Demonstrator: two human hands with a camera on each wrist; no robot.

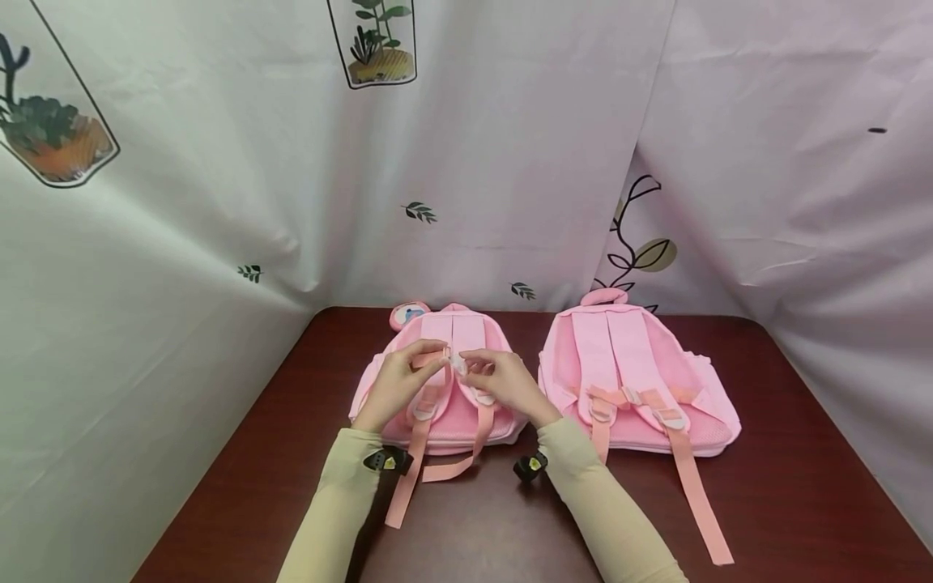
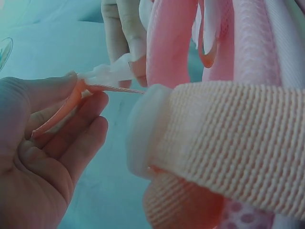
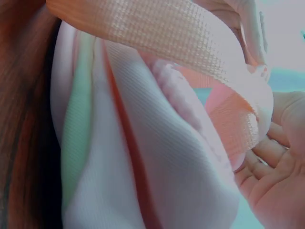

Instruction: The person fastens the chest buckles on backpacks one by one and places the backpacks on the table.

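A pink backpack [image 1: 459, 429] lies on the table with its shoulder straps facing up. Above its middle, a small white plastic buckle [image 1: 457, 363] is between the two hands. The left hand [image 1: 399, 380] pinches peach webbing [image 2: 55, 114] beside the buckle between thumb and fingertips. On the other side, the right hand [image 1: 506, 379] pinches the buckle's far end, partly hidden behind a pink strap in the left wrist view. A wider peach strap with a white slider [image 2: 143, 133] crosses close to the left wrist camera. Whether the buckle's parts are joined cannot be told.
A second pink backpack [image 1: 634, 380] lies to the right, a buckled peach strap [image 1: 630, 396] across its shoulder straps. Loose strap tails [image 1: 703, 510] trail over the dark red table [image 1: 794, 486]. Printed cloth [image 1: 496, 162] hangs behind.
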